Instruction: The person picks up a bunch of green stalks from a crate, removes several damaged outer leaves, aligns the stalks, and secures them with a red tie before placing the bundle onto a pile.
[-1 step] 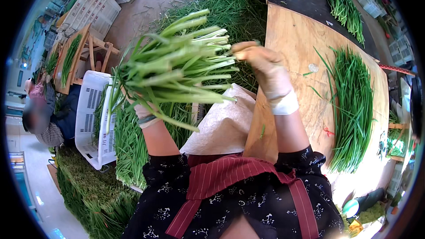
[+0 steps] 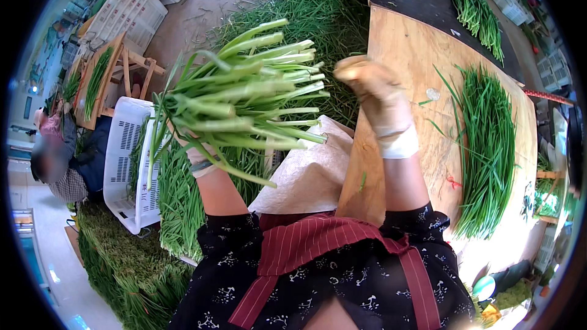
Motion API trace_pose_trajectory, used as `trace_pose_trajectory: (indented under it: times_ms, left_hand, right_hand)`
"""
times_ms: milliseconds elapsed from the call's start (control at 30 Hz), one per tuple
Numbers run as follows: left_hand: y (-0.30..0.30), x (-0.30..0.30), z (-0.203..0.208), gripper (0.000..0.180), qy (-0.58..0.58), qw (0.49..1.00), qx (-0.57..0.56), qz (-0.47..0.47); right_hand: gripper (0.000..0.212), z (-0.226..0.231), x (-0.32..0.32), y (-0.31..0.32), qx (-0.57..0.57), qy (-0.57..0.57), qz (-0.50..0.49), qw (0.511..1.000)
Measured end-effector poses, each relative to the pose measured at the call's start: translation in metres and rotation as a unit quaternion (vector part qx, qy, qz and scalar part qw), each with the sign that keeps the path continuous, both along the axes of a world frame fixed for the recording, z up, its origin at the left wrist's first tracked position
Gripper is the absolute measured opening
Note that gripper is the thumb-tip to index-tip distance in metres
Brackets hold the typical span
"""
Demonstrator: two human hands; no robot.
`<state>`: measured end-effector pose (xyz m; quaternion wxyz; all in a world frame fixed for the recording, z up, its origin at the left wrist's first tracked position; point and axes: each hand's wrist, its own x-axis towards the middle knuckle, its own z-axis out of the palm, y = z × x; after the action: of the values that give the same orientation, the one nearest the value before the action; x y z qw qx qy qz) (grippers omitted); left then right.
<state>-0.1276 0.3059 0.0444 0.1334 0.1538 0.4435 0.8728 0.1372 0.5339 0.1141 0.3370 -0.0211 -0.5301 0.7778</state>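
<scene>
My left hand (image 2: 199,154), a band at its wrist, is closed round a thick bunch of leafy green stalks (image 2: 238,95), which hides most of its fingers. The pale cut ends of the stalks fan out toward the right. Apart from those ends, my right hand (image 2: 376,95) hovers near the left edge of the wooden board. It wears a stained tan glove with a white cuff at the wrist. Motion blurs its fingers, so whether they pinch anything cannot be seen. Beneath the bunch, more long green leaves (image 2: 183,198) lie stacked on my left.
A wooden board (image 2: 416,73) on my right bears a pile of long greens (image 2: 486,153). Loose greens (image 2: 306,6) heap on the floor ahead. At left stand a white crate (image 2: 125,165) and a person (image 2: 67,186). A pale cloth (image 2: 306,174) lies before me.
My right hand has drawn away from the stalk ends, a little to the right. The bunch stays in my left hand, nearly in place, with a few stalks slightly shifted.
</scene>
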Motion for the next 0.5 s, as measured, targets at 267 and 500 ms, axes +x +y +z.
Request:
trace_pose_trajectory:
  times_ms: [267,500]
  left_hand:
    - [-0.002,0.004,-0.003,0.034,0.059,0.995,0.065,0.056]
    - [-0.009,0.024,0.007,0.031,0.122,0.983,0.126,-0.055]
  right_hand:
    - [0.04,0.004,0.003,0.03,0.208,-0.243,-0.041,0.946]
    - [0.018,0.013,-0.019,-0.054,0.227,-0.143,-0.05,0.962]
